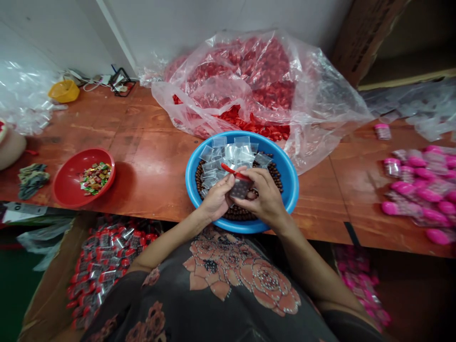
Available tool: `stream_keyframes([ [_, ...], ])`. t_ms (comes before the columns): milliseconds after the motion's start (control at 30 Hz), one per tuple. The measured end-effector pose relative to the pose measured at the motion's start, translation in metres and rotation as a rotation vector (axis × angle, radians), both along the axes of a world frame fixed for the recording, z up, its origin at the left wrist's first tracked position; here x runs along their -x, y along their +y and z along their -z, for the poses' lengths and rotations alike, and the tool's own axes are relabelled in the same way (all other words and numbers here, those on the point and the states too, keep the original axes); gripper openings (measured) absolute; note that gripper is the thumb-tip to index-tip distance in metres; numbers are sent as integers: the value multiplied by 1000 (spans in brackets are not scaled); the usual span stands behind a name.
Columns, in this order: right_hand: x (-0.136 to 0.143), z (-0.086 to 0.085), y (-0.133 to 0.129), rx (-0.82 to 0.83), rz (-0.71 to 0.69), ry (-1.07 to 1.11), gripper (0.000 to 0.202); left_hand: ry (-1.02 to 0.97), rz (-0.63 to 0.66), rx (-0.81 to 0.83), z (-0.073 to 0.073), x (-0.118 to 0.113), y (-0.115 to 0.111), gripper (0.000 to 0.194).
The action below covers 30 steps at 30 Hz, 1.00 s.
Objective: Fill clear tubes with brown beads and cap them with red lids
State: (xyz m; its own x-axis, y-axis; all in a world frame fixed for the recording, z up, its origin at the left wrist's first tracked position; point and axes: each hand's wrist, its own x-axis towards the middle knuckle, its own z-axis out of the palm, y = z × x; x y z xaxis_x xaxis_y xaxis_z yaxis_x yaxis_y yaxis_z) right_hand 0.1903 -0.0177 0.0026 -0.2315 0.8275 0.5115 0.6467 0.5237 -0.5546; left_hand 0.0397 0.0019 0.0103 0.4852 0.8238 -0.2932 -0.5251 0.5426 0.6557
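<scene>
Over the front half of a blue basin (292,190), my two hands meet around a small clear container (240,188) with dark contents and a red cap. My right hand (267,197) grips the container from its right side, thumb below and fingers above. Against its left side, my left hand (218,197) pinches near the red cap (228,168), whose lid part sticks out to the upper left. Inside the basin, clear empty-looking small containers (231,152) lie on brown beads (238,213).
Behind the basin spreads a plastic bag of red caps (267,76). A red bowl (64,183) of small wrapped pieces stands left, beside a cloth (33,179). Pink-capped containers (423,185) lie right. Below the table's left edge, a carton (46,289) holds red-capped containers (107,261).
</scene>
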Motion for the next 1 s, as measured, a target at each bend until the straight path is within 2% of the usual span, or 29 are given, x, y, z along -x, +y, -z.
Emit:
stream_keyframes([
  [100,-14,1,1,124,-43,9,79,16,-9,-15,-2,5,1,43],
  [167,-29,6,5,246,-13,-35,59,11,-26,-43,-3,12,3,46],
  [233,-43,13,9,382,6,-188,30,-8,-51,-77,-3,20,6,46],
  [267,-48,17,12,448,-17,-293,24,-20,-60,-89,-4,23,8,45],
  [367,-51,26,16,596,-166,-537,21,-26,-69,-71,-4,28,14,42],
  [467,-43,27,16,692,-266,-619,21,-14,-75,-29,-6,28,18,40],
  [700,-40,26,18,738,-294,-618,27,-35,-47,-8,-8,26,17,40],
  [800,-41,24,20,628,-120,-435,30,-61,-17,10,-6,25,15,39],
  [900,-34,11,19,440,162,71,25,-44,30,-14,-3,21,11,38],
  [967,-26,-3,15,408,243,382,22,-10,55,-54,-1,18,8,38],
  [1000,-21,-9,13,405,241,486,21,7,58,-74,1,16,6,38],
])
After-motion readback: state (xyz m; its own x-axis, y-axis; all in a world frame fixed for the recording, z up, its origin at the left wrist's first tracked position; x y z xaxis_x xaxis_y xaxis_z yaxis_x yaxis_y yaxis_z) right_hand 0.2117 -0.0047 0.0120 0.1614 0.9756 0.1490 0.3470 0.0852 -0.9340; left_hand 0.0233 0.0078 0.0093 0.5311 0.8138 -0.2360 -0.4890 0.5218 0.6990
